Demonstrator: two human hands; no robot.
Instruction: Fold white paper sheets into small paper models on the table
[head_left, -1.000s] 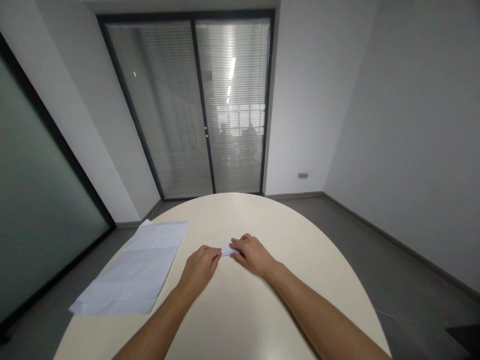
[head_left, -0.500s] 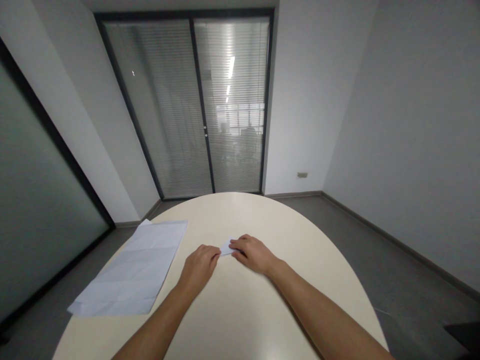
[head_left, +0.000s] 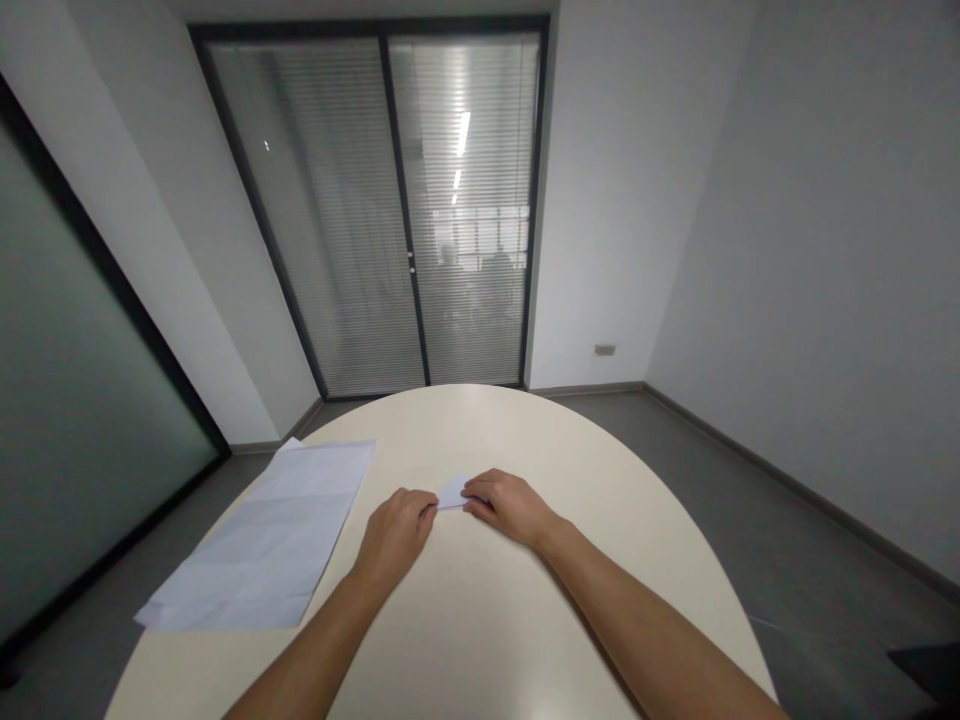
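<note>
A small folded piece of white paper (head_left: 452, 492) lies on the round cream table (head_left: 570, 470), between my two hands. My left hand (head_left: 395, 533) has its fingers curled and its fingertips pinch the paper's left end. My right hand (head_left: 508, 505) rests knuckles-up with its fingers bent down onto the paper's right end. Most of the paper is hidden under my fingers.
A large creased sheet of white paper (head_left: 264, 545) lies flat on the table's left side and reaches its edge. Beyond the table are grey floor, sliding glass doors with blinds (head_left: 390, 210) and bare walls.
My hands have hardly moved. The right hand has drawn slightly nearer the left, and a little more of the folded paper's tip shows between them.
</note>
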